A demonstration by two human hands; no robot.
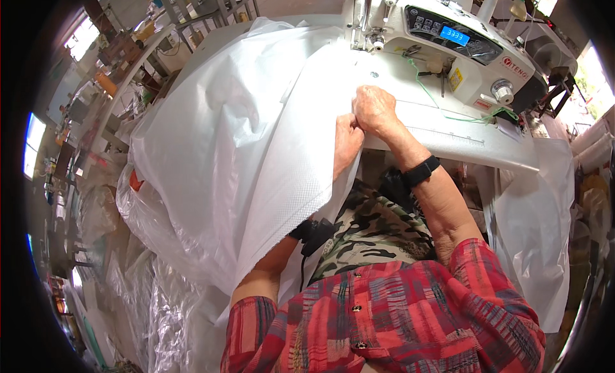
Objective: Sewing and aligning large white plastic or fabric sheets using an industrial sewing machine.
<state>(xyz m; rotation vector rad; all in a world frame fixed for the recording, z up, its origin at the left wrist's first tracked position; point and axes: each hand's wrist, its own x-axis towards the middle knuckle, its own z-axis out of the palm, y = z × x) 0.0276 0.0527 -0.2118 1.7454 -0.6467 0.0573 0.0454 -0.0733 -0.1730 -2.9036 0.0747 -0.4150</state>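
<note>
A large white woven plastic sheet [256, 123] spreads over the left of the sewing table and hangs down over my left forearm. At its right edge my left hand [347, 142] is closed on the sheet, partly covered by it. Just above and touching it, my right hand [377, 111] is also closed, fingers pinched at the sheet's edge. Both hands are in front of the white sewing machine [442, 40], a little nearer to me than its needle area. The fingertips are mostly hidden behind the knuckles.
A green thread [435, 104] runs from the machine across the table [506, 152], which has a ruler scale along its front. Clear plastic film [166, 309] heaps at lower left. Another white sheet [535, 232] hangs at the right. A metal rack [205, 8] stands behind.
</note>
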